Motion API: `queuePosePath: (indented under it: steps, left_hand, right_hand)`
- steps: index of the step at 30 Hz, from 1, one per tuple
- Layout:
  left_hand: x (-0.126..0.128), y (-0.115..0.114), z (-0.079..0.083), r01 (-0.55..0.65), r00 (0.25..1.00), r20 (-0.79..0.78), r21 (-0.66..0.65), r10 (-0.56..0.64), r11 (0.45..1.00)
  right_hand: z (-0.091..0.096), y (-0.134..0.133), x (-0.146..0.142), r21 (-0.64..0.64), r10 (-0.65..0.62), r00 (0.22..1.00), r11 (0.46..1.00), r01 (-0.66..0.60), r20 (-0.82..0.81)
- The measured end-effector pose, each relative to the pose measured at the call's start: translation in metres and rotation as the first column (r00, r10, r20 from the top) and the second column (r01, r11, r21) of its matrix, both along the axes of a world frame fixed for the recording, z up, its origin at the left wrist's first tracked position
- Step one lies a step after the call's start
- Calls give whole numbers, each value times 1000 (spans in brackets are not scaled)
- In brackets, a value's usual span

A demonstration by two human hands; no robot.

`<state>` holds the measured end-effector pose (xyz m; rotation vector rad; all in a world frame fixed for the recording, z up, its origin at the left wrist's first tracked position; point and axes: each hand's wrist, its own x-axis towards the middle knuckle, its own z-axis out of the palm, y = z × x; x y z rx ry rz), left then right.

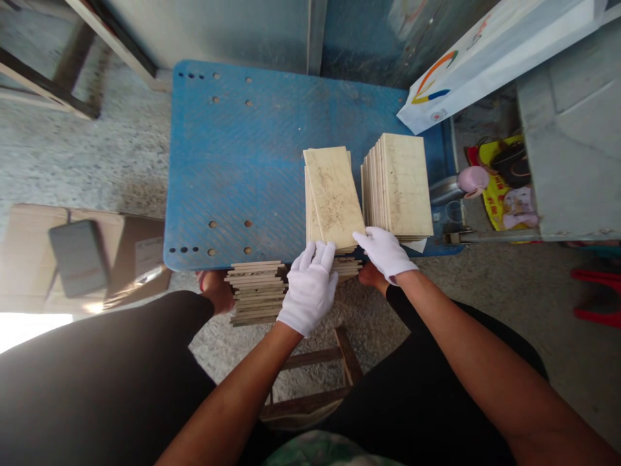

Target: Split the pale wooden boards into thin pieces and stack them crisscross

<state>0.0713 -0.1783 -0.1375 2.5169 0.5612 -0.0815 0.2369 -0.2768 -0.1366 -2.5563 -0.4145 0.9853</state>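
Observation:
A thin wooden board (334, 194) lies slightly turned on top of a short stack of similar boards (310, 207) on the blue table. My right hand (385, 252), in a white glove, grips this board's near right corner; its thumb is partly hidden. At the near edge of the same stack is my left hand (309, 288), also gloved, with fingers stretched forward against the board's edge and the thumb apart. A taller stack of boards (407, 184) stands just to the right. Below the table's near edge, more stacked boards (257, 291) show beside my left hand.
The blue table (233, 162) has round holes. A white bag (466, 71) leans over its back right corner. A bottle with a pink cap (473, 180) lies at the right. On the left, a phone (79, 257) rests on a cardboard box (29, 259). A wooden stool (315, 357) is below.

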Motion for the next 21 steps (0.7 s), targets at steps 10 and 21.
queuePosePath:
  steps: [10,21]
  left_hand:
    - [0,2,2,-98,995,6,-42,98,994]
    - [14,57,18,-510,686,-168,-805,708,303]
  right_hand:
    - [11,7,-2,257,-358,862,850,460,-360]
    - [29,8,-21,414,-159,775,771,484,-612]
